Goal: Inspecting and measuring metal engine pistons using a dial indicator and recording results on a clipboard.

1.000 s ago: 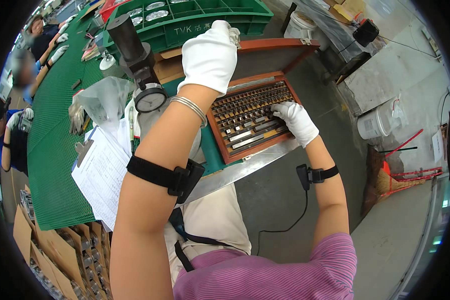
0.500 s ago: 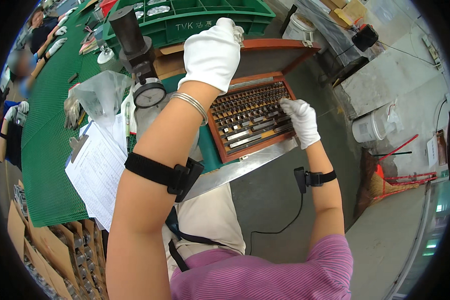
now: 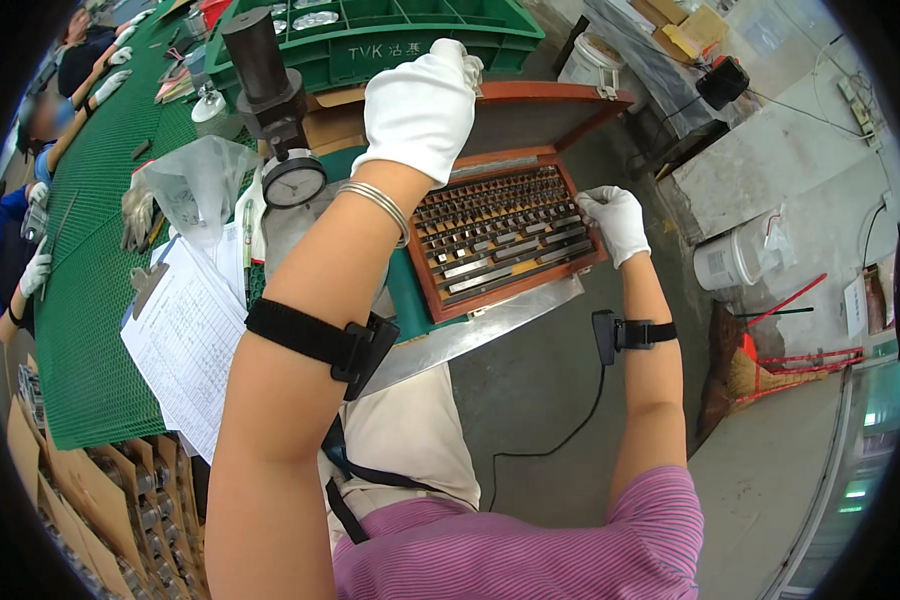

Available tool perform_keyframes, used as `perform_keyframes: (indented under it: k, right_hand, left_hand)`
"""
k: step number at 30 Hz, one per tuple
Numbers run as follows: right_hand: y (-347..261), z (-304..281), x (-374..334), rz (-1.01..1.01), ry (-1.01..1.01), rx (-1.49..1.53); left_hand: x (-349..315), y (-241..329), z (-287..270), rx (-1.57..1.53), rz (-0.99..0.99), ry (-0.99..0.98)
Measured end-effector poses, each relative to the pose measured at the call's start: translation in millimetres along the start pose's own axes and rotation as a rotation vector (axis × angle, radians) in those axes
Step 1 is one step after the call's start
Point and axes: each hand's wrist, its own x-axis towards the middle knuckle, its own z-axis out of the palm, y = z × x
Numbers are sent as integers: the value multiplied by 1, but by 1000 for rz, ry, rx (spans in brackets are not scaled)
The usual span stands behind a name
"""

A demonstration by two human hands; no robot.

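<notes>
A wooden case [image 3: 520, 288] of metal gauge blocks [image 3: 510, 222], set in rows, lies open in front of me. Its hinged lid [image 3: 540, 120] leans back at the far side. My left hand [image 3: 420, 112], in a white glove, is raised beside the lid's left part. Its fingers are curled closed, and whatever they hold is hidden. My right hand [image 3: 616, 224], also gloved, is at the case's right rim with fingers pressed together; what is between them is too small to make out. A dial gauge [image 3: 295, 182] on a dark stand stands left of my left hand.
A green divided crate [image 3: 450, 45] stands behind the case. Papers on a clipboard [image 3: 180, 340] and a clear plastic bag [image 3: 198, 190] lie on the green mat at left. Co-workers' hands show at far left. White bucket [image 3: 727, 262] and broom [image 3: 760, 375] are at right.
My right hand has moved from above the block rows rightward to the case's right edge. My left hand has stayed nearly in place. The whole view has shifted slightly.
</notes>
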Motion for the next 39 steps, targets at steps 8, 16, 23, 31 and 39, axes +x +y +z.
perform_keyframes:
  k: [8, 16, 23, 31, 39]
  right_hand:
    - [7, 9, 36, 149, -48, -104]
    - [-11, 22, 32, 130, -12, -436]
    - [-7, 22, 35, -6, -21, -619]
    - [-38, 25, 18, -211, 120, -837]
    - [-107, 4, -84, -183, -588, -441]
  left_hand:
    - [-1, 5, 0, -10, -13, -6]
    - [-3, 4, -5, 18, -18, -37]
    - [0, 3, -1, 16, -33, -46]
    - [0, 4, -13, 18, -71, -21]
    - [-46, 36, -37, -17, -9, -157]
